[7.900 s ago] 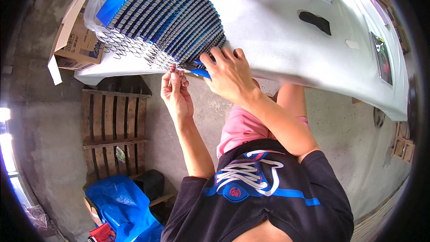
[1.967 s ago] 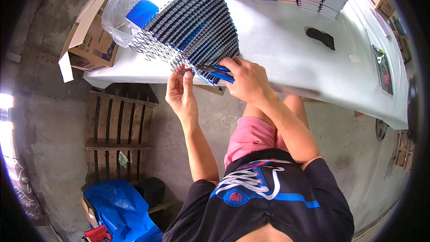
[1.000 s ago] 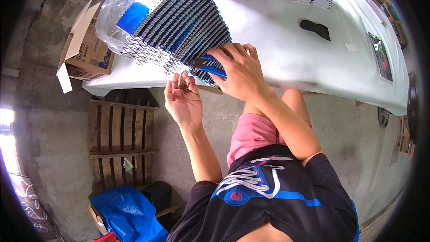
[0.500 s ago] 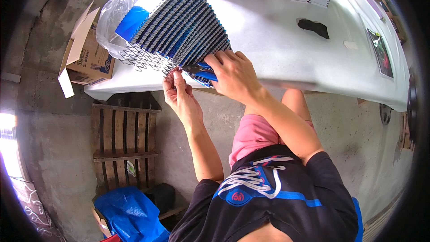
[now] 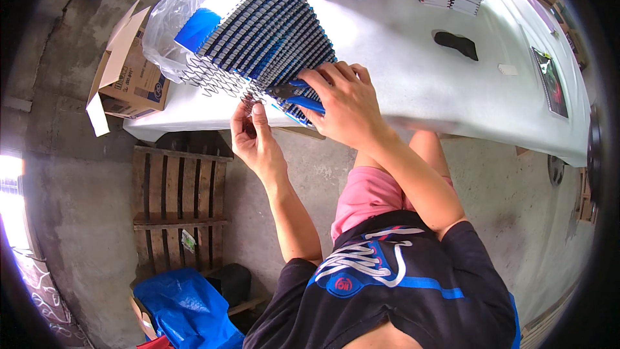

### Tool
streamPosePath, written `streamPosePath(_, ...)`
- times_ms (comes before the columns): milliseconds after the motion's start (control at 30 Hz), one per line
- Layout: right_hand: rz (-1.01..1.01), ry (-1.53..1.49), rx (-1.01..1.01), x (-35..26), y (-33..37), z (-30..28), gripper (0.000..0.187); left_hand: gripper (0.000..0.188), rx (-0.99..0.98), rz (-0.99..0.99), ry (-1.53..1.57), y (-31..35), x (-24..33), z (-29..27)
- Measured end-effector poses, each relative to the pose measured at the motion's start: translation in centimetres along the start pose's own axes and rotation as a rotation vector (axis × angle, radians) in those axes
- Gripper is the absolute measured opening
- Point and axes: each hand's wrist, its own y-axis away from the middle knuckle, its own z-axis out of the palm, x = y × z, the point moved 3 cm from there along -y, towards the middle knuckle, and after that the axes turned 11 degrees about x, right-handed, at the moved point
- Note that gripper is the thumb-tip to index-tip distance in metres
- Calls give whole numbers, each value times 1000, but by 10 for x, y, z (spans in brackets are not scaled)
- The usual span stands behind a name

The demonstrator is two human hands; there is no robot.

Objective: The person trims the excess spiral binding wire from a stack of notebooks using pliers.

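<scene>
Farthest left, we see an open brown cardboard box (image 5: 132, 84) just beside the bench (image 5: 400, 58), then a crumpled clear plastic bag (image 5: 161, 42); we judge that its loose film could snag on the thin dark wire coils (image 5: 213, 77) jutting from the left side of the stack if either is dragged. The left hand (image 5: 258, 148) is at the nearest coil ends, thumb and fingers curled close together; we cannot tell whether its grip is clamped on a wire. A sharp end could prick those fingertips, we think, or a bit of wire could spring away if the pinch is loose. Next comes the fanned stack of blue-and-white spiral-bound notebooks (image 5: 258, 32), lying on the bench with its narrow end at the near edge; a sideways push there could make the notebooks slide over one another. Over that end are the blue-handled dark-headed pliers (image 5: 294, 98), their handles spread. The right hand (image 5: 349, 103) has its grip wrapped around them, and since their head points toward the left thumb, a slip could nip skin or scratch a cover.
</scene>
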Motion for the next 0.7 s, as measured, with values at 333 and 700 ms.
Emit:
streamPosePath(333,151,-122,-243,5,2,19,37,15,-17,-99,141,0,-4,1)
streamPosePath(700,39,-100,4,7,2,-2,43,19,-228,-850,1093,-7,-27,4)
